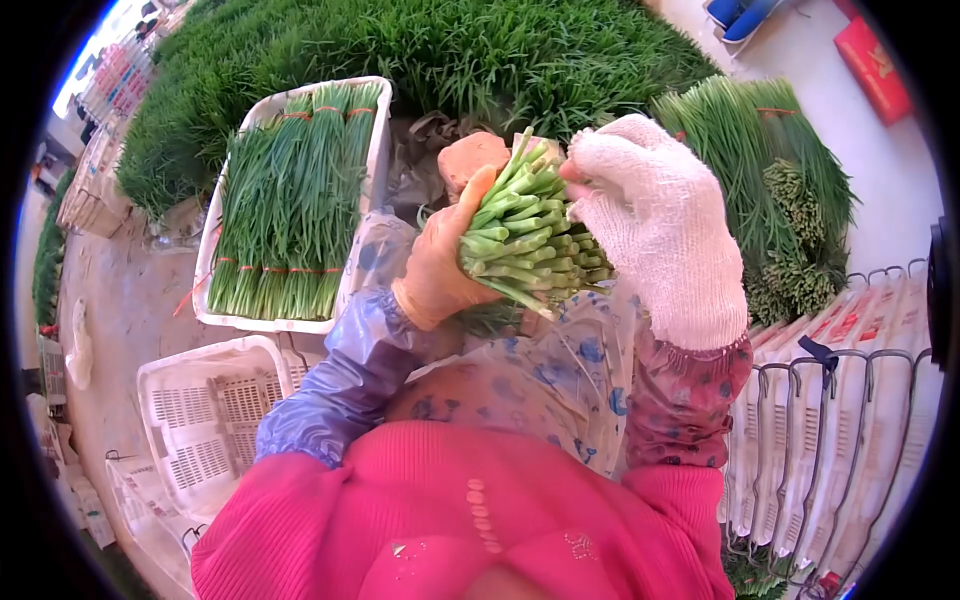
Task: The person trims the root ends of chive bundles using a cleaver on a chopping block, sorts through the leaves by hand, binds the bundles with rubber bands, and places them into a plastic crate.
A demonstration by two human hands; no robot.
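Pink sweater (430, 500) below; left hand (440, 265) clamps a stalk bunch (535, 240), pale-green, cut ends splayed.
Right hand (660, 220) beside it, fingers curled, grip unclear; red box's (872, 70) mark unreadable.

It's bright in here, glare strongest at the far upper left; shadows are soft; the plastic sleeve (345, 372) glints, the right-hand floor (805, 85) looks washed pale; the cut stems (530, 240) show crisply, far corners blur; everything bends towards a round, black, blue-fringed edge.
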